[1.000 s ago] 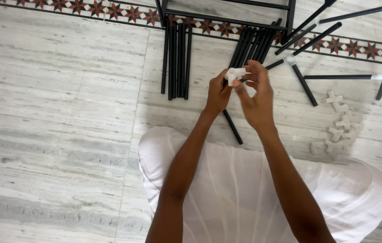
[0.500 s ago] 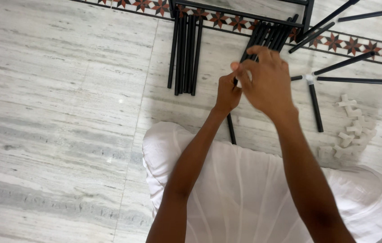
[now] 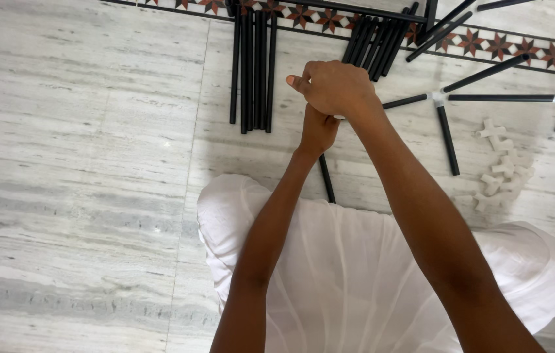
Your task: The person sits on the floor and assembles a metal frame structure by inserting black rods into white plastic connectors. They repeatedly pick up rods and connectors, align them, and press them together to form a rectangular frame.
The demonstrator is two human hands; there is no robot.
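Floor (image 3: 81, 163): pale grey veined marble; a strip of dark red star tiles (image 3: 499, 47) runs along the far edge.
Lap (image 3: 356, 281): white cloth fills the near middle, both forearms crossing it.
Rod in hand (image 3: 326, 178): a black rod, long axis running near to far with a slight lean to the left as it goes away; its near end shows just past the edge of the lap, its far end is hidden under the hands.
Left bundle (image 3: 254, 65): black rods lying side by side, pointing near to far, just left of the hands.
Far bundle (image 3: 378, 46): more black rods, tilted, just beyond the hands.
Joined rods (image 3: 480, 98): far right, black rods meet at white connectors, one rod lying left to right, another pointing toward the lap.
Loose connectors (image 3: 503, 167): a small heap of white cross-shaped pieces on the floor at the right, well apart from the hands.
Right hand (image 3: 336, 88): closed in a fist, knuckles up, thumb pointing left, stacked over the left hand; a sliver of white shows under it, too hidden to tell what it grips.
Left hand (image 3: 318, 131): curled shut around the far part of the rod in hand, wrist bent away, just under the right hand and touching it.
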